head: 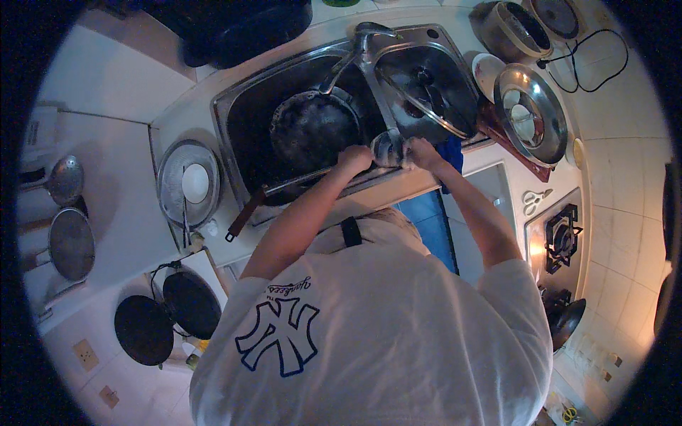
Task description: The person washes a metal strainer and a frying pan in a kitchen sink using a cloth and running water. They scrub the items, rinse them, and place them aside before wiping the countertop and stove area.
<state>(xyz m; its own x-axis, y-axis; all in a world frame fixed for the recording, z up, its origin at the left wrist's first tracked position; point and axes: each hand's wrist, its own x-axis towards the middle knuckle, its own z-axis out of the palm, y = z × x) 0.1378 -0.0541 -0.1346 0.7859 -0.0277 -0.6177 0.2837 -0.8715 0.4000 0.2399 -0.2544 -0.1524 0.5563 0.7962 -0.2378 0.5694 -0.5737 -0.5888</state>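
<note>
A long-handled metal cooking utensil, a spatula or ladle, lies across the near side of the double sink. Its brown handle point(248, 213) points left, and its rounded, shiny head point(387, 149) is between my hands. My left hand point(356, 160) is closed around the metal shaft just beside the head. At the head's right edge, my right hand point(422, 153) grips it; anything inside those fingers is hidden. Left of my hands, a round pan point(314, 128) with foamy liquid sits in the left basin. A glass lid with a metal rim point(442, 123) leans in the right basin.
The faucet point(365, 42) reaches over the left basin. A blue cloth point(453, 154) hangs beside my right forearm. Right stand a steel bowl point(557, 117), white scissors point(533, 201) and a gas burner point(563, 238). A strainer basket point(165, 160) and open round griddle point(144, 330) are left.
</note>
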